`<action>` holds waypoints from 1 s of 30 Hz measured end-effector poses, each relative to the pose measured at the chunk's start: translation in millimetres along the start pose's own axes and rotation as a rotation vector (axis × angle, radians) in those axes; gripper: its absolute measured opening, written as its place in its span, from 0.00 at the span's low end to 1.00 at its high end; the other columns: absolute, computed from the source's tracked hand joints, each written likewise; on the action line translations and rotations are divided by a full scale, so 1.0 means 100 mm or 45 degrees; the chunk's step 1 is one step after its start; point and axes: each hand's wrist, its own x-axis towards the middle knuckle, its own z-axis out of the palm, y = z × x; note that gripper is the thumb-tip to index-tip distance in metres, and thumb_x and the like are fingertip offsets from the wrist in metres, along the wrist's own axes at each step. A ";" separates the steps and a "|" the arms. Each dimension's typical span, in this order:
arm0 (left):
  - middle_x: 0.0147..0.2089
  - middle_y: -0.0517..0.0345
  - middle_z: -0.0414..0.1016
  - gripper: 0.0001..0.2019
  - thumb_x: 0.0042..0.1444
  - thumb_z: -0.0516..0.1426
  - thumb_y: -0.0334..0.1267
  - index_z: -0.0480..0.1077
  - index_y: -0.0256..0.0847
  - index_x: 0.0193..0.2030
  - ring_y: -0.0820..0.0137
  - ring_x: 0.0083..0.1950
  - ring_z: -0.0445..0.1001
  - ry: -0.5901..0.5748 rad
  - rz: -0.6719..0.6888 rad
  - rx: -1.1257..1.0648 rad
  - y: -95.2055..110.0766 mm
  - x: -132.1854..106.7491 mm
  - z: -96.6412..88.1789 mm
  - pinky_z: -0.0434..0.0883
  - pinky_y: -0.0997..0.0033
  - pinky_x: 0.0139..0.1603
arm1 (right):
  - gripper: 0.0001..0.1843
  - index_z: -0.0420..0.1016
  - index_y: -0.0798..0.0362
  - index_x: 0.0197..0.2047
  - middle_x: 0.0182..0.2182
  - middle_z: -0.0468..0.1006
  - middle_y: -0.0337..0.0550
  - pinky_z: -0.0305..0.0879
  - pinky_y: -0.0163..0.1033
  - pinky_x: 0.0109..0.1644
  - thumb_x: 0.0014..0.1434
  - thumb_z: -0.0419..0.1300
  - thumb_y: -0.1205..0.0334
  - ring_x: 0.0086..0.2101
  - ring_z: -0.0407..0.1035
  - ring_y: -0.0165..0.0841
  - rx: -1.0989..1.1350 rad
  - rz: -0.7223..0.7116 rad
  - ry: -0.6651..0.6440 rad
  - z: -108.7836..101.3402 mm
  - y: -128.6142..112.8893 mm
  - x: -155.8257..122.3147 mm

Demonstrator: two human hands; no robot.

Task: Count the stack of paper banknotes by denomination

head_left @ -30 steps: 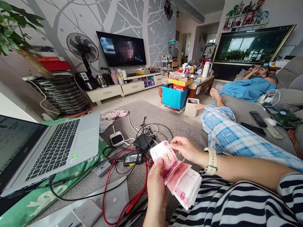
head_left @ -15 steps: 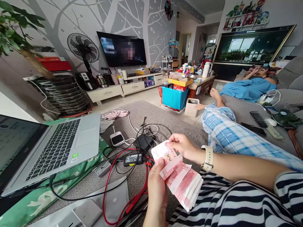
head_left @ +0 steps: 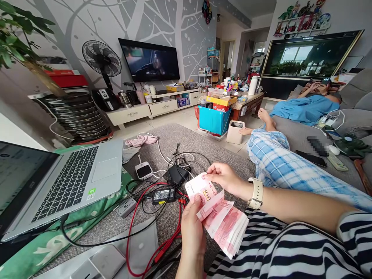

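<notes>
A stack of pink and white banknotes (head_left: 228, 223), with "100" printed on one, is held low over my lap. My left hand (head_left: 193, 221) grips the stack from below, its thumb pressed on the face of the front note. At the stack's upper edge, my right hand (head_left: 225, 178) pinches the top of a note between thumb and fingers. The upper notes bend over, while the lower ends fan out toward the striped shirt. The left fingers behind the notes are hidden.
Left stands an open laptop (head_left: 75, 178) on green cloth. Black and red cables, a power adapter (head_left: 163, 195) and a small white device (head_left: 143, 170) lie beside my hands on the grey couch. A person (head_left: 308, 104) reclines at the right, with a remote control (head_left: 337, 162) nearer.
Both hands keep nearly the same place and hold on the banknotes. The front note has shifted very slightly. The picture on the television differs.
</notes>
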 end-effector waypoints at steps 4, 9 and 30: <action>0.36 0.51 0.79 0.15 0.45 0.63 0.39 0.73 0.34 0.40 0.68 0.31 0.76 -0.019 0.022 -0.042 -0.01 0.02 -0.02 0.72 0.68 0.35 | 0.11 0.70 0.57 0.28 0.22 0.70 0.35 0.57 0.32 0.28 0.48 0.64 0.58 0.23 0.62 0.26 -0.019 0.058 -0.187 -0.04 0.00 -0.03; 0.36 0.50 0.79 0.15 0.46 0.62 0.38 0.74 0.34 0.41 0.68 0.31 0.76 -0.031 0.024 -0.039 -0.04 0.03 -0.03 0.72 0.69 0.36 | 0.12 0.67 0.57 0.26 0.20 0.68 0.33 0.54 0.31 0.26 0.46 0.66 0.59 0.22 0.60 0.25 -0.088 0.034 -0.127 -0.07 0.07 -0.03; 0.39 0.51 0.79 0.16 0.48 0.60 0.44 0.74 0.38 0.42 0.66 0.34 0.76 0.145 -0.031 -0.097 0.02 0.01 0.02 0.72 0.67 0.35 | 0.19 0.63 0.56 0.23 0.20 0.60 0.33 0.50 0.31 0.27 0.56 0.57 0.50 0.23 0.53 0.25 -0.179 -0.079 -0.266 -0.04 0.04 -0.10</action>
